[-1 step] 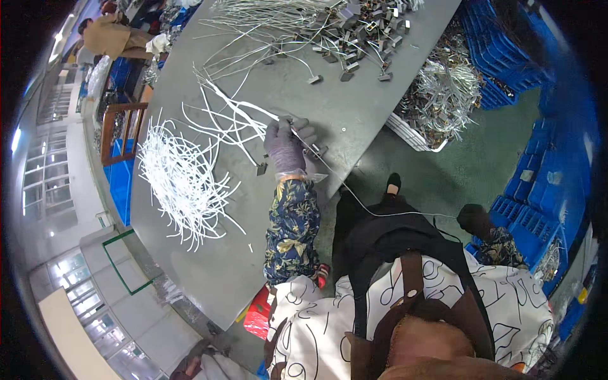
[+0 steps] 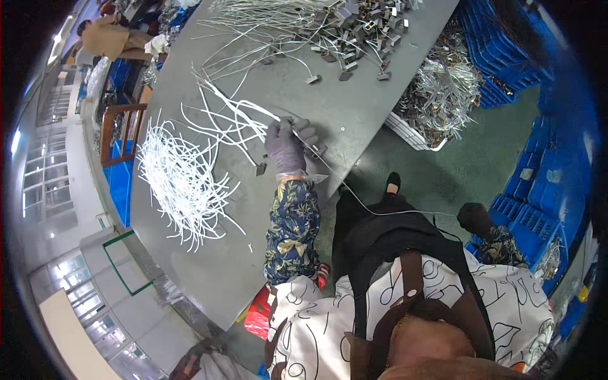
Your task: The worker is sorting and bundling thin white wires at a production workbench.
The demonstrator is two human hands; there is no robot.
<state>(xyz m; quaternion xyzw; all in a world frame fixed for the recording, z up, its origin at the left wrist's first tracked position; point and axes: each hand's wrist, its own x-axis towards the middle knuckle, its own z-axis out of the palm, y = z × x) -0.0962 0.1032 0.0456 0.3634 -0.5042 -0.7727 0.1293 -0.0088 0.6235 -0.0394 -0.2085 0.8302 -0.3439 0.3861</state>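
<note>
Right hand [image 2: 475, 218] unmoved, beyond table edge [image 2: 367, 133]

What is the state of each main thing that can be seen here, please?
Left hand: gloved, closed on the thin wire.
Right hand: gloved, appears closed at its other end.
Thin wire: curved, not straight.
White strands: heaped loosely.
Grey blocks: piled up.
White crate: heaped full.
Blue crates: stacked.

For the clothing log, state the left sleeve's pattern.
The left sleeve has a yellowish leaf print on dark blue, clearest in the head view.
</note>
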